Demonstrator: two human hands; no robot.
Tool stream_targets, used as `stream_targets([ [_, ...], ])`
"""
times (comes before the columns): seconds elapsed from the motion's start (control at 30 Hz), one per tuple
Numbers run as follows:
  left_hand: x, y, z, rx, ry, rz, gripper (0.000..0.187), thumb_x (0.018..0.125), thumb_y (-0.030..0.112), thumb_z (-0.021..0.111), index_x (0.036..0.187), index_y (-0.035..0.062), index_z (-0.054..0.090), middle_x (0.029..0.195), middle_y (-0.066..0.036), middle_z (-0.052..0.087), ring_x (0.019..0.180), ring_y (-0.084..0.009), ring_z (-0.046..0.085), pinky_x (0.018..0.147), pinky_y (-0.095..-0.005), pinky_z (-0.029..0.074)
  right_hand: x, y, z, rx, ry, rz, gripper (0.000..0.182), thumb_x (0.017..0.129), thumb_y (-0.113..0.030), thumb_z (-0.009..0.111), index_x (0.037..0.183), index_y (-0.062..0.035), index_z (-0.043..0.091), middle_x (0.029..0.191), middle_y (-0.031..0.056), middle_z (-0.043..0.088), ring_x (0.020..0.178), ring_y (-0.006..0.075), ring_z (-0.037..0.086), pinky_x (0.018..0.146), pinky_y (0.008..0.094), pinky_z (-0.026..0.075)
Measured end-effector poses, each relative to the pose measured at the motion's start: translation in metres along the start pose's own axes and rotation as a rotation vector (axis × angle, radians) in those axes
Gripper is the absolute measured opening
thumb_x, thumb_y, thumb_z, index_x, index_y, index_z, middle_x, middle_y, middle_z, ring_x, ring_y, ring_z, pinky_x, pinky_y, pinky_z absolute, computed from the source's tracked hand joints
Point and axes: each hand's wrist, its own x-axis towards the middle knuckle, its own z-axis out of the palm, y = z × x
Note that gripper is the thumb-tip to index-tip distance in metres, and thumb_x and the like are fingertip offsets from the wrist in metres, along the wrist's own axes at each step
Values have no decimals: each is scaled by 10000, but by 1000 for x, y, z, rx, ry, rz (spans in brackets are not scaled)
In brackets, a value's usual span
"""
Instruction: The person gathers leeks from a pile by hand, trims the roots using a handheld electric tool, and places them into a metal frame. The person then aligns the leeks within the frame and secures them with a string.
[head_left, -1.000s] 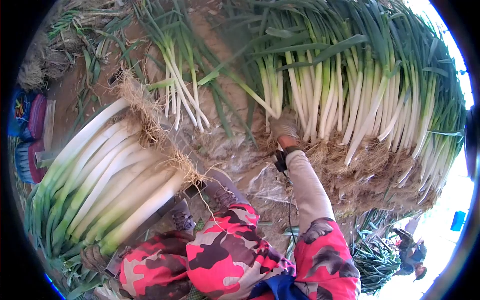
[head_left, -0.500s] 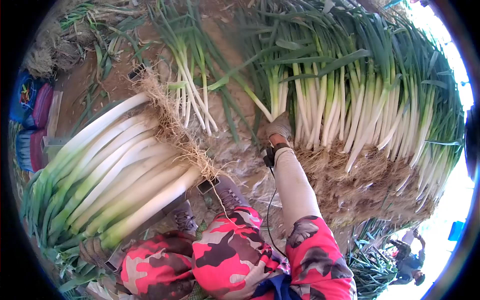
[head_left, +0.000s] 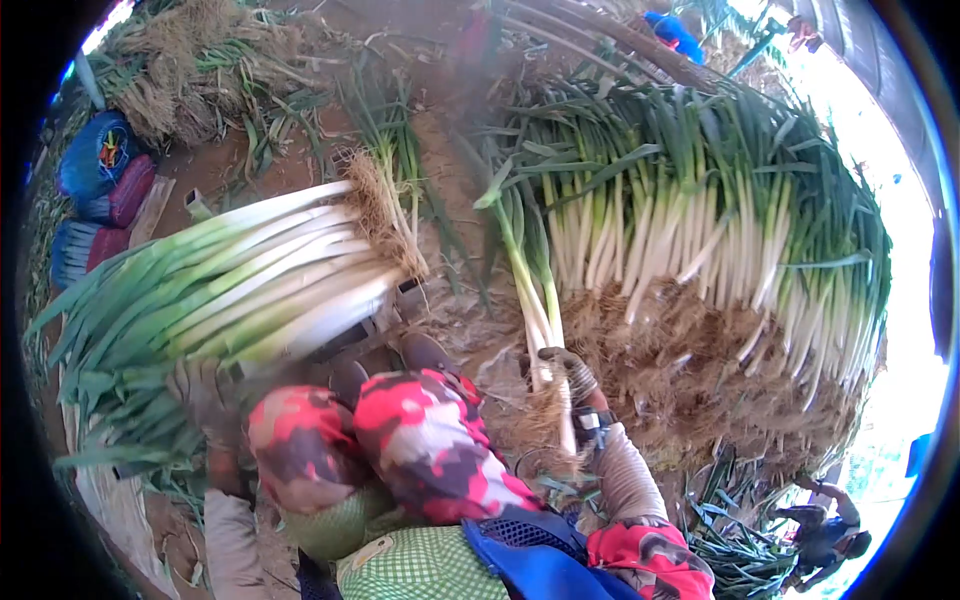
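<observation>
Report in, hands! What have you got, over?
Right hand: grip closed on a few leeks. Left hand: by the bundle's leaves, touch unclear. Big leek pile close on the right.

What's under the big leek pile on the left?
Beneath the leek pile, parts of a dark frame show along the side nearest the knees. The leeks cover the rest, so its full shape can't be seen.
</observation>
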Motion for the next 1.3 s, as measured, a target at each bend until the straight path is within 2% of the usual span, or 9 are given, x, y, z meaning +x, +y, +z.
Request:
stream_targets([
  [0.13, 26, -3, -37, -977, -88, -622, 243, 902, 200, 542, 1043, 12, 605, 1048, -123, 577, 1070, -223, 522, 906, -352, 425, -88, 19, -35, 43, -201, -345, 517, 734, -296, 752, 1128, -19, 566, 950, 99, 634, 759, 196, 627, 661, 319, 546],
  [0.23, 57, 110, -162, -1059, 115, -238, 241, 912, 71, 503, 1119, -29, 576, 1057, -108, 587, 948, -187, 555, 888, -263, 428, -162, 16, -8, 25, -292, -295, 448, 778, -243, 705, 1144, -25, 565, 985, 91, 631, 801, 192, 626, 703, 321, 543],
  [0.37, 34, 263, -187, -1129, -656, 201, 441, 874, 320, 625, 1164, -6, 560, 1021, -64, 619, 971, -187, 534, 867, -319, 433, -219, 17, 15, -47, -451, -316, 364, 837, -171, 641, 1165, -34, 562, 1033, 79, 626, 858, 187, 624, 757, 325, 538],
  [0.53, -2, 417, -124, -2235, -1889, -1004, 619, 758, 563, 682, 1041, 16, 616, 872, -150, 659, 749, -302, 632, 634, -418, 523, -236, 28, 16, -211, -481, -351, 299, 904, -91, 561, 1198, -35, 554, 1101, 73, 619, 936, 180, 621, 842, 322, 526],
  [0.6, -14, 446, -87, -1998, -1339, -1113, 524, 809, 498, 659, 963, -1, 629, 839, -183, 670, 641, -315, 643, 644, -407, 551, -190, 35, -16, -437, -442, -278, 295, 924, -97, 530, 1210, -30, 554, 1129, 66, 620, 979, 178, 613, 890, 308, 503],
  [0.73, -10, 425, -60, -1903, -1757, -1037, 365, 808, 324, 690, 902, -24, 627, 759, -129, 658, 615, -257, 628, 571, -370, 536, -156, 26, -29, -1469, -419, -818, 245, 932, -118, 517, 1152, -31, 583, 978, 66, 662, 868, 197, 641, 799, 316, 524],
  [0.93, 5, 413, -129, -1939, -1526, -1086, 385, 795, 317, 683, 977, -11, 598, 778, -160, 640, 633, -317, 619, 606, -448, 517, -181, 10, -1, -288, -96, -92, 254, 898, -172, 579, 1064, 15, 616, 804, 26, 655, 620, 106, 602, 568, 204, 493],
  [1.0, -11, 421, -87, -2082, -1878, -1008, 305, 794, 291, 692, 912, 18, 626, 784, -135, 634, 617, -270, 623, 587, -412, 534, -141, 17, -33, -1388, -153, -824, 259, 861, -167, 615, 1056, 0, 643, 807, 52, 668, 671, 160, 623, 618, 270, 496],
  [1.3, -12, 435, -68, -1906, -1240, -1024, 296, 703, 219, 748, 873, 7, 630, 713, -98, 614, 560, -251, 589, 542, -351, 494, -125, 34, -53, -1704, -59, -729, 208, 883, -128, 506, 1056, -101, 617, 769, 177, 635, 727, 340, 638, 656, 413, 525],
])
